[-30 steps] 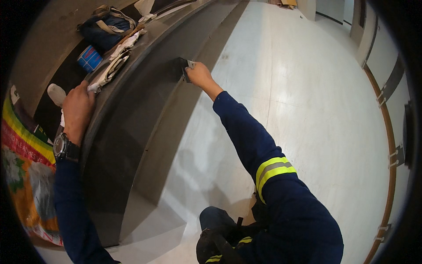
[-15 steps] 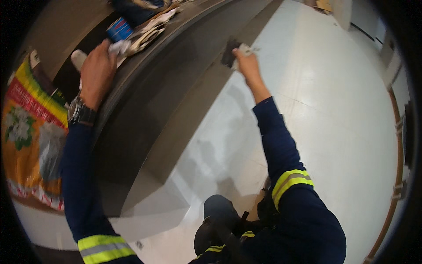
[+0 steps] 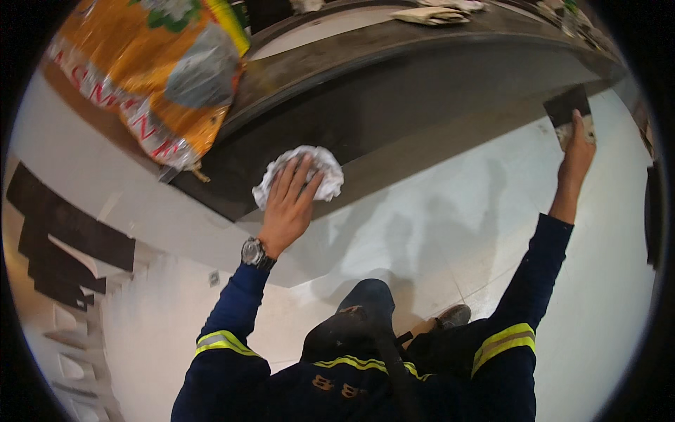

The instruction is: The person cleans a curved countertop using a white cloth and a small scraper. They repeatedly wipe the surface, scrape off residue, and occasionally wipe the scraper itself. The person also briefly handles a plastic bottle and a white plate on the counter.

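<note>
My left hand (image 3: 287,211) spreads its fingers over a crumpled white rag (image 3: 328,169), pressing it to the lower left part of the dark front panel (image 3: 436,105) below the counter. Out to the right, my right hand (image 3: 578,148) grips a flat dark square piece (image 3: 567,105) with a pale, worn lower part, thumb on top. It is close to the right end of that panel; whether it touches cannot be made out. The palm hides part of its lower end.
An orange printed bag (image 3: 133,63) hangs over the counter's left edge. Folded pale gloves (image 3: 430,15) lie on the countertop (image 3: 316,63). Dark panels (image 3: 63,232) and white chairs (image 3: 67,320) stand at the far left. My shoe (image 3: 453,316) is on the pale floor.
My view has turned left. The left hand has come down from the countertop with the white rag onto the front panel. The right hand still holds the dark piece, farther right in view.
</note>
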The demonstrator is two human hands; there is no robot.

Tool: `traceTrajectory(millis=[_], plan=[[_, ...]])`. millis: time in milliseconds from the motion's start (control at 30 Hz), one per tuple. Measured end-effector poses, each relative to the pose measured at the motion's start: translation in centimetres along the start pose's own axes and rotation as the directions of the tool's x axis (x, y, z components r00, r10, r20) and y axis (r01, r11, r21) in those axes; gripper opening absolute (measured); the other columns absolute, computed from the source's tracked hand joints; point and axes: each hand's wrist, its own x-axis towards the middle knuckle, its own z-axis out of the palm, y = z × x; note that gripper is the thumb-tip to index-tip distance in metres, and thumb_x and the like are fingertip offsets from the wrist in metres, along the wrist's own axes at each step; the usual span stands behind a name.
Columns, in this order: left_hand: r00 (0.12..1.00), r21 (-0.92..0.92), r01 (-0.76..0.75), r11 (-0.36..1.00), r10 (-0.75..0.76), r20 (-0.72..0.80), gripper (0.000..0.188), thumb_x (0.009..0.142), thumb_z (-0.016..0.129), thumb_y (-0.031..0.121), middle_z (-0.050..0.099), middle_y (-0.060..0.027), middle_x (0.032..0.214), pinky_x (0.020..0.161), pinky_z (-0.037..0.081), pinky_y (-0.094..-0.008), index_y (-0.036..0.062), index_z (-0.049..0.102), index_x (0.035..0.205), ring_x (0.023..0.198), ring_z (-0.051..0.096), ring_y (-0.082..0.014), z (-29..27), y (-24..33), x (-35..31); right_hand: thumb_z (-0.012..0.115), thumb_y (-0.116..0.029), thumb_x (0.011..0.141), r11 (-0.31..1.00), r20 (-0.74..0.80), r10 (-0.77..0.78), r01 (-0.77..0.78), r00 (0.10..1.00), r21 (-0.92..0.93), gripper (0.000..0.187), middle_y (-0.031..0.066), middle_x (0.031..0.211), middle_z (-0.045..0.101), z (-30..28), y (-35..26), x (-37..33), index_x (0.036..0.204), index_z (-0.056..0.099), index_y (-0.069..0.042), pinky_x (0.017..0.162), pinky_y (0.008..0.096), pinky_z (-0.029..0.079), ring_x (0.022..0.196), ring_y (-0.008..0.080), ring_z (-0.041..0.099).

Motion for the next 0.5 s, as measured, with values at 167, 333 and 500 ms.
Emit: traceTrajectory(millis=[167,333,500], plan=[[0.922,0.058,0.356,0.933,-0.341,-0.182,0.075,0.081,0.063,0.01,0.02,-0.0253,0.166,0.124,0.016,-0.0566,0.0102,0.044,0.154,0.154,0.015,-0.0473,-1.9,-1.7,-8.6,0.071,-0.031,0.095,0.998,0.015,0.061,-0.061,0.998,-0.013,0.044,0.0109,0.107,0.072,1.7,-1.9,-0.2,0.116,0.069,0.008,0.087,0.0308,0.049,0.094,0.0183,0.065],[0.863,0.086,0.406,0.91,-0.351,-0.365,0.075,0.08,0.056,0.004,0.016,-0.0295,0.166,0.124,0.011,-0.0601,0.0027,0.039,0.154,0.153,0.01,-0.0517,-0.6,0.2,-5.8,0.07,-0.033,0.097,0.999,0.062,0.045,-0.045,0.997,0.008,0.045,0.0089,0.11,0.071,2.8,-2.6,-1.6,0.116,0.069,0.007,0.092,0.0306,0.047,0.1,0.0177,0.064],[0.978,0.148,0.16,0.976,-0.137,-0.155,0.083,0.078,0.065,0.013,0.02,-0.0204,0.168,0.123,0.016,-0.0575,0.0121,0.039,0.157,0.154,0.018,-0.0431,-3.2,1.8,4.4,0.07,-0.034,0.096,0.995,0.053,0.05,-0.054,0.997,0.082,0.039,0.0044,0.097,0.069,3.6,-2.8,-2.4,0.108,0.072,0.003,0.079,0.0286,0.046,0.086,0.0135,0.061]])
